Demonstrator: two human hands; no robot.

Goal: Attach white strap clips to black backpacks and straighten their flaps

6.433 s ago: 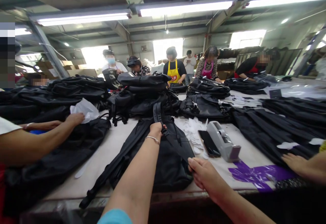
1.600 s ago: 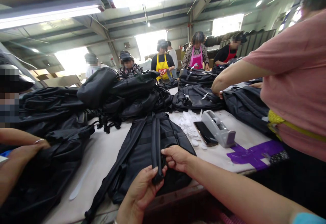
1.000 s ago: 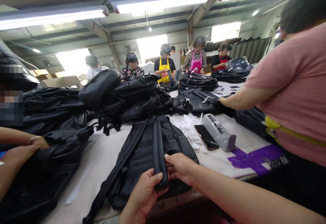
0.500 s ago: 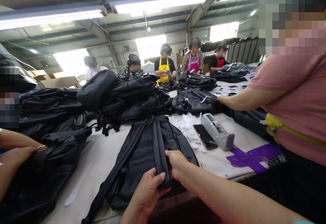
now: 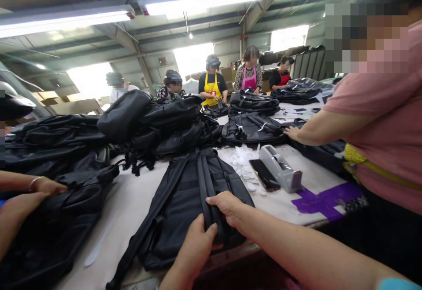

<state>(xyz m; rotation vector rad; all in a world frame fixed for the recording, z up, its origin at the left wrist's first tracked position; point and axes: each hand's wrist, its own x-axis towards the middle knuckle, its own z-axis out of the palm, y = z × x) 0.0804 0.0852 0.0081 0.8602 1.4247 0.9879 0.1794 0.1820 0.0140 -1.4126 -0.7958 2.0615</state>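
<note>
A black backpack [image 5: 178, 202] lies on the table in front of me, its straps facing up. One shoulder strap [image 5: 205, 180] runs down the middle of it, and both my hands grip this strap near its lower end. My left hand [image 5: 199, 241] has its thumb on top of the strap, with the other fingers hidden beneath. Just above and to the right, my right hand [image 5: 227, 208] pinches the strap's edge. The second strap [image 5: 150, 219] hangs loose along the backpack's left side, reaching the table's front edge.
Black bags [image 5: 154, 118] are heaped behind. Right of the backpack are white strips [image 5: 245, 164], a phone [image 5: 263, 173], a tape dispenser [image 5: 281, 171] and purple tape [image 5: 326, 202]. A co-worker in pink [image 5: 372, 105] touches bags at right; another person's hands [image 5: 29, 197] work on a bag at left.
My right hand has slid slightly left over the strap, and my left hand has shifted a little up and right. The co-worker's hand at right has spread its fingers.
</note>
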